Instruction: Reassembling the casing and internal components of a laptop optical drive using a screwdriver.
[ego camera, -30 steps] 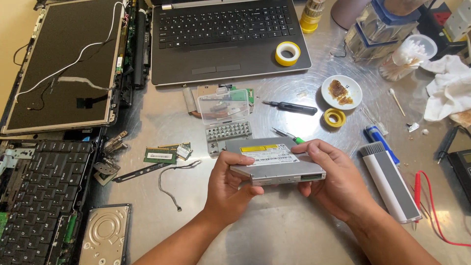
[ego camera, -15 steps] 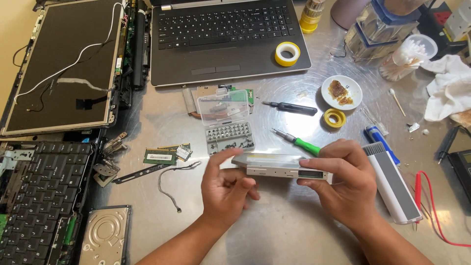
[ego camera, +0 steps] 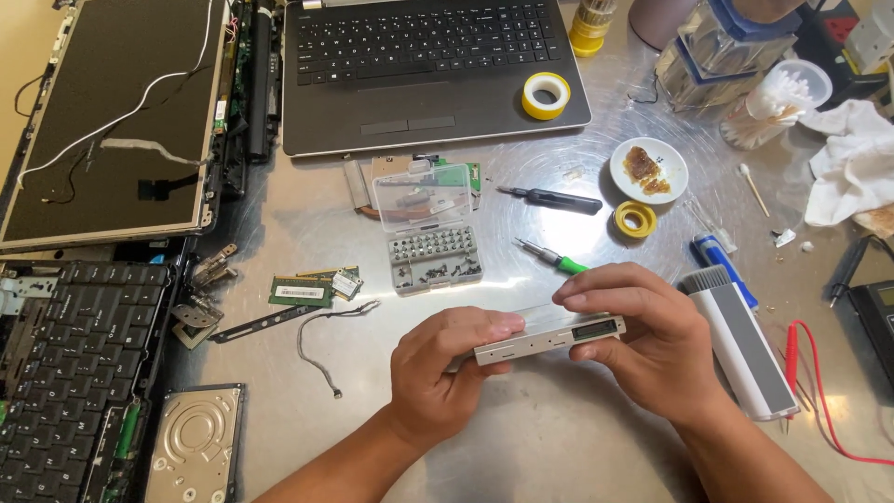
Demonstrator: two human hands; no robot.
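My left hand point(ego camera: 438, 377) and right hand point(ego camera: 647, 340) both pinch the slim silver metal optical drive point(ego camera: 549, 338), held edge-on just above the steel table point(ego camera: 559, 447); fingers curled tight, thumbs underneath, w/ green-handled screwdriver point(ego camera: 554, 259) just behind.

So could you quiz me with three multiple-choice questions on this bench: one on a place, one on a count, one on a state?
1. Where is the hard drive?
A. near left corner
B. on the laptop
C. by the white cloth

2. How many yellow tape rolls?
A. one
B. two
C. four

3. How is the slim drive held?
A. flat on the table
B. edge-on, in both hands
C. in one hand only

Answers: 1 A, it lies below the loose keyboard. 2 B, one on the laptop, one by the dish. 3 B, left hand and right hand each grip an end.
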